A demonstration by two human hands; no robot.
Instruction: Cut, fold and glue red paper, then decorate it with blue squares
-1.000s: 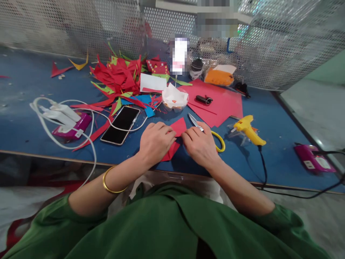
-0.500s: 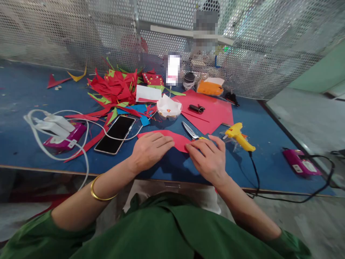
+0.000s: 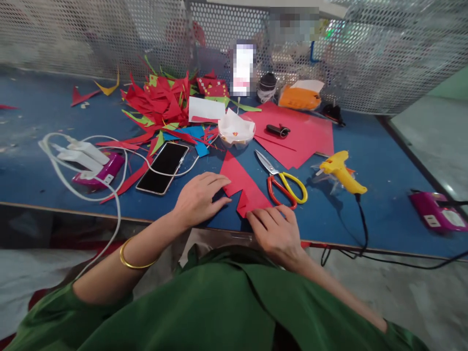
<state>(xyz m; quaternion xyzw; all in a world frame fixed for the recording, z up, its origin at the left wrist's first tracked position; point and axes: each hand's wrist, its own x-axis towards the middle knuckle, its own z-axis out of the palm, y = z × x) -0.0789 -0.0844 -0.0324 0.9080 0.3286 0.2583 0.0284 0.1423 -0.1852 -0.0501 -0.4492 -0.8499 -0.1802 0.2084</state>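
Observation:
A piece of folded red paper lies at the near edge of the blue table, with a pointed top and a small folded flap at its lower side. My left hand is open at the paper's left edge, thumb apart from the fingers and fingertips at the paper. On the lower right part of the sheet, my right hand has its bent fingers closed on the edge; its thumb is hidden. Scissors with one red and one yellow handle lie just beyond my right hand, blades parted slightly.
A phone and a purple power strip with white cables lie left. Red and green paper scraps, a clear bowl and red sheets sit behind. A yellow glue gun lies right, its cord trailing off the edge.
The red paper has gone from a wide curved shape between my hands to an angled, pointed one. My right hand has moved down, uncovering the scissors' handles. The view has shifted.

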